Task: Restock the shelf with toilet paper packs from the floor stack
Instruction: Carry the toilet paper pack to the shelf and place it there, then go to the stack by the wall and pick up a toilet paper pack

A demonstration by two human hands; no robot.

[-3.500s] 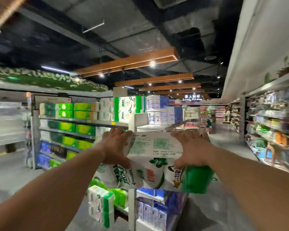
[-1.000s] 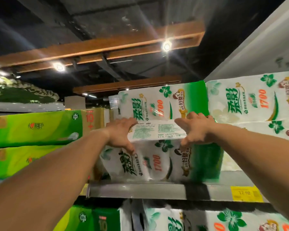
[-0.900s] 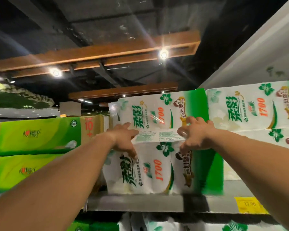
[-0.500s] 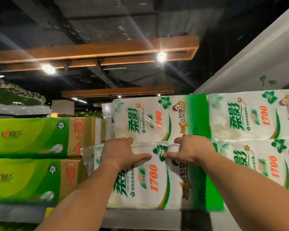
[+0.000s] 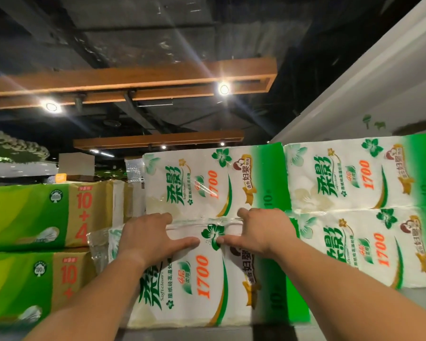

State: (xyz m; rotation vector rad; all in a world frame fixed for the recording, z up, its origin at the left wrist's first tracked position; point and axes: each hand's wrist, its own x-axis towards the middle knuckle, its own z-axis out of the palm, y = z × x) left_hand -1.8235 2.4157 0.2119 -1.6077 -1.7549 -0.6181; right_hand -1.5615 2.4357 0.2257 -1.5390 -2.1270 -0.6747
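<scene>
- Both hands are on the top front edge of one toilet paper pack (image 5: 202, 279). The left hand (image 5: 145, 238) and the right hand (image 5: 257, 232) have fingers curled over the edge and thumbs lying nearly flat on the front face, thumb tips pointing to each other w/ a small gap between.
- This looks more like pressing and steering than a real clamp; how deep the fingers go behind the edge, I cannot tell.
- That pack stands on the shelf (image 5: 207, 333), lowest in its column, directly under an upper pack (image 5: 214, 183) at 12 o'clock, touching it.
- At 3 o'clock two more packs (image 5: 359, 210) are stacked, just beside. At 9 o'clock are green-and-gold boxes (image 5: 47, 242), w/ a loose plastic flap (image 5: 99, 244) of the wrapper between.
- Risk 1: fingers could get pinched between held pack and upper pack, because the seam is tight.
- Risk 2: pulling hands out quickly may drag the soft wrapper forward, so the pack comes out again and the upper pack tips.
- Risk 3: the green end at approx. 4 o'clock seems to stand more forward than the neighbour; if it stays so, the row is uneven.
- Risk 4: the flap at 9 o'clock can fold or tear against the boxes.
</scene>
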